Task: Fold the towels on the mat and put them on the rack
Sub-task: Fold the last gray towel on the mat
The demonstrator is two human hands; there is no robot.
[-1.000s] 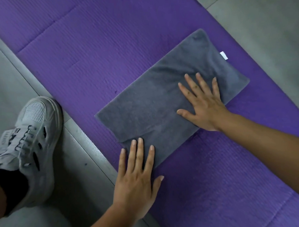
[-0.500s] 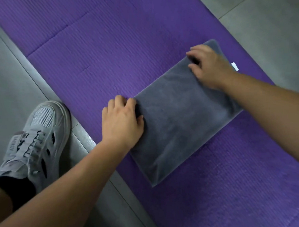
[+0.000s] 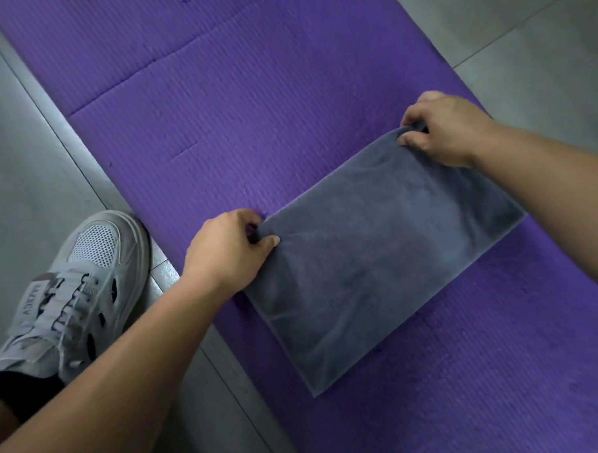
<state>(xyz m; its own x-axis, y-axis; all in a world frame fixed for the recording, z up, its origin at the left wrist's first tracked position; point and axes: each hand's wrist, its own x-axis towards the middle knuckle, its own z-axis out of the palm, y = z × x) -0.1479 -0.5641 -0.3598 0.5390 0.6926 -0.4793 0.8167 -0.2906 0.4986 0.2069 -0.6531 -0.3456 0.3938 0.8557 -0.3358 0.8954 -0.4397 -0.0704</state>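
A grey towel [image 3: 377, 257], folded into a rectangle, lies flat on the purple mat [image 3: 251, 108], turned diagonally. My left hand [image 3: 228, 250] pinches its far-left corner between thumb and fingers. At the far-right corner my right hand [image 3: 440, 131] grips the cloth, which bunches slightly there. The near edge of the towel rests on the mat. No rack is in view.
A grey sneaker [image 3: 77, 290] on a person's foot stands on the grey tiled floor [image 3: 21, 170] just left of the mat's edge. More tiled floor [image 3: 522, 28] shows beyond the mat at the upper right.
A second ago both hands pressed flat on the towel. They then moved to its two far corners and closed on them; the corners are now pinched and slightly lifted.
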